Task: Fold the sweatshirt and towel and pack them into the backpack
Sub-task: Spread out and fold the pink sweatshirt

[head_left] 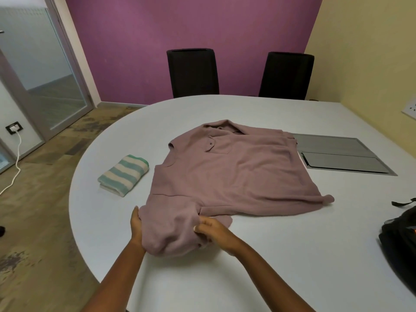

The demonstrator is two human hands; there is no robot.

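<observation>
A dusty-pink sweatshirt lies spread on the white table, collar away from me. Its near sleeve is bunched up at the front. My left hand grips the left side of that bunched sleeve, fingers partly hidden under the cloth. My right hand pinches the sleeve's right side. A folded towel with green and cream stripes sits to the left of the sweatshirt. The black backpack lies at the table's right edge, cut off by the frame.
A grey cable-access panel is set flush into the table right of the sweatshirt. Two black chairs stand at the far side against a purple wall. Floor drops off on the left beyond the rounded table edge.
</observation>
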